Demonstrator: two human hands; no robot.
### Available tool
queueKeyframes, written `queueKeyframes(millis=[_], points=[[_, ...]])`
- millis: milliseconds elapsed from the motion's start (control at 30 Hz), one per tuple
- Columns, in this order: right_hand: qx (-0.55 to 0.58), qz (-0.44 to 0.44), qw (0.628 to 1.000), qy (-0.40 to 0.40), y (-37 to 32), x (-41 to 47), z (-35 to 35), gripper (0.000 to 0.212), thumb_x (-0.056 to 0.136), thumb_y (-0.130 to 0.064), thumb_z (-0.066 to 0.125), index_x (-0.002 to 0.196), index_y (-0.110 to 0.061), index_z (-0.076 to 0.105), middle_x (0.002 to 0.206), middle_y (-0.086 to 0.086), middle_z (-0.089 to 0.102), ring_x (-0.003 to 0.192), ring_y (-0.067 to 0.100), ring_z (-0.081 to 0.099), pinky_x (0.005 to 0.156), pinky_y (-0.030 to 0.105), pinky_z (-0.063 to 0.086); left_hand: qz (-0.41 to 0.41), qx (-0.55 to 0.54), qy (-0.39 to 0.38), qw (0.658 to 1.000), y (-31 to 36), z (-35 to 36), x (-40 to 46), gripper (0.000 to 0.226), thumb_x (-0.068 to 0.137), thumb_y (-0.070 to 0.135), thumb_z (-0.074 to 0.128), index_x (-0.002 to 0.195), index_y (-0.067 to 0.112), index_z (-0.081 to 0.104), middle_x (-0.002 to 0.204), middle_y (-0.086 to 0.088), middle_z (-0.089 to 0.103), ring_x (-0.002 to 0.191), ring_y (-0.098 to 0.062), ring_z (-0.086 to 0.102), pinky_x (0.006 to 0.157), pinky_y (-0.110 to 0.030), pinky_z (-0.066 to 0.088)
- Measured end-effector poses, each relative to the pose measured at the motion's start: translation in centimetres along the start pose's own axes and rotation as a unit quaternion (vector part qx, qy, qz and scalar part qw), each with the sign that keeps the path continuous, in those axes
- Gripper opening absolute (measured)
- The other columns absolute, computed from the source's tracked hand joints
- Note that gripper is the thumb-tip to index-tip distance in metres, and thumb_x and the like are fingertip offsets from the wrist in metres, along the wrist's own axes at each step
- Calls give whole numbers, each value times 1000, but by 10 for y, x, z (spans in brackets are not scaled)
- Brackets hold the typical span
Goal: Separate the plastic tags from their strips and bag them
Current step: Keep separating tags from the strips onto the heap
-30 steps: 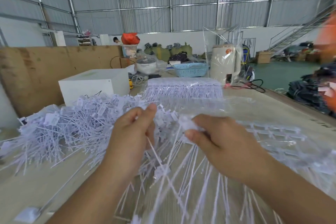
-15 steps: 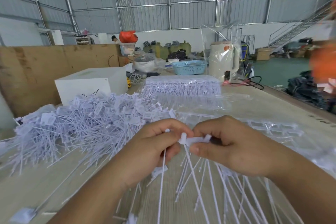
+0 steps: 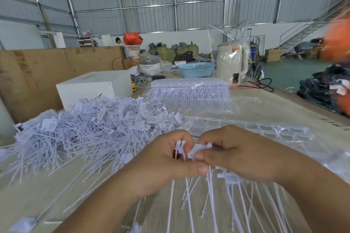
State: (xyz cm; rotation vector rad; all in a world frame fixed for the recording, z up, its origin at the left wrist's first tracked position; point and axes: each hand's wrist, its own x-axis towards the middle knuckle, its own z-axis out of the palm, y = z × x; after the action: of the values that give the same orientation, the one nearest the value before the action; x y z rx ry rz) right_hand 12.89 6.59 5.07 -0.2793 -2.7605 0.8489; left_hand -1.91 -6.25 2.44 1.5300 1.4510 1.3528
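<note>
— Where's the strip now?

— The strip of tags [image 3: 198,150] sits between both hands, above the counter [image 3: 265,111], its thin tails hanging down. The left hand [image 3: 162,164] has its grip curled round a few tag heads; the right hand [image 3: 233,155] pinches the flat end of the strip.

— How would you split it cleanly?

— I'd say keep both grips close to the joint and twist rather than pull, so the tails don't tangle. Freed tags belong on the loose pile [image 3: 91,130] at left; the unopened bag of strips [image 3: 189,89] waits behind.
</note>
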Motion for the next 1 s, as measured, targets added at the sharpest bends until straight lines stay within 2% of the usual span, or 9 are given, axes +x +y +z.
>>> queueKeyframes(millis=[200, 300, 433, 533, 700, 767, 833, 900, 1000], points=[[-91, 25, 990, 102, -4, 3, 2, 40, 88, -54, 47, 67, -20, 48, 60, -9, 51, 55, 5, 45, 54, 29, 33, -25, -83, 114, 990, -4, 13, 6, 33, 60, 13, 78, 61, 30, 50, 60, 3, 50, 48, -9, 38, 41, -18, 30], [-112, 25, 983, 145, -7, 6, 6, 47, 81, -62, 37, 71, -19, 54, 73, -4, 50, 69, 11, 50, 65, 35, 43, -34, -136, 156, 978, -3, 19, 8, 32, 59, 8, 74, 59, 31, 52, 60, 1, 51, 42, -6, 41, 38, -16, 31], [-135, 40, 973, 183, -8, 9, 11, 43, 79, -62, 37, 64, -23, 48, 73, -5, 45, 70, 12, 48, 61, 34, 39, -56, -165, 179, 968, 0, 23, 10, 33, 58, 4, 70, 60, 31, 51, 66, -5, 53, 40, -5, 40, 39, -18, 30], [-140, 38, 967, 208, -10, 11, 17, 42, 80, -60, 45, 56, -26, 37, 69, -6, 41, 65, 12, 45, 55, 31, 30, -66, -125, 211, 967, 3, 24, 10, 30, 58, 5, 64, 62, 31, 50, 75, -8, 46, 48, -11, 34, 46, -24, 25], [-153, 115, 937, 291, 8, 12, 1, 47, 92, -43, 57, 58, -18, 34, 60, -2, 39, 57, 18, 42, 50, 30, 27, -55, -57, 297, 951, -1, 20, 6, 33, 65, 6, 71, 62, 30, 48, 49, 10, 40, 43, -11, 33, 49, -24, 28], [-113, 116, 948, 273, 19, 8, -8, 48, 90, -45, 58, 58, -15, 38, 55, -1, 39, 51, 15, 41, 49, 30, 29, -48, -45, 295, 953, 1, 14, 4, 29, 62, 14, 73, 63, 30, 49, 49, 11, 40, 43, -11, 34, 50, -26, 28], [-103, 89, 963, 232, 22, 6, -7, 41, 86, -51, 57, 64, -16, 50, 57, -3, 44, 52, 11, 47, 50, 28, 33, -35, 3, 269, 963, 1, 12, 3, 30, 72, 12, 75, 67, 28, 50, 50, 13, 42, 43, -10, 35, 44, -23, 31], [-75, 47, 975, 206, 19, 7, -2, 28, 82, -54, 61, 88, -27, 63, 65, -10, 50, 59, 2, 52, 53, 22, 34, -23, 26, 242, 970, 0, 13, 2, 23, 76, 16, 73, 72, 28, 54, 54, 12, 46, 47, -9, 39, 47, -21, 33], [-14, -27, 988, 154, 17, 8, 3, 47, 79, -55, 67, 120, -38, 54, 75, -13, 54, 69, 3, 55, 61, 21, 39, 0, 24, 181, 983, 1, 13, 2, 19, 68, 25, 69, 83, 36, 66, 63, 14, 54, 52, -4, 44, 52, -15, 35]])
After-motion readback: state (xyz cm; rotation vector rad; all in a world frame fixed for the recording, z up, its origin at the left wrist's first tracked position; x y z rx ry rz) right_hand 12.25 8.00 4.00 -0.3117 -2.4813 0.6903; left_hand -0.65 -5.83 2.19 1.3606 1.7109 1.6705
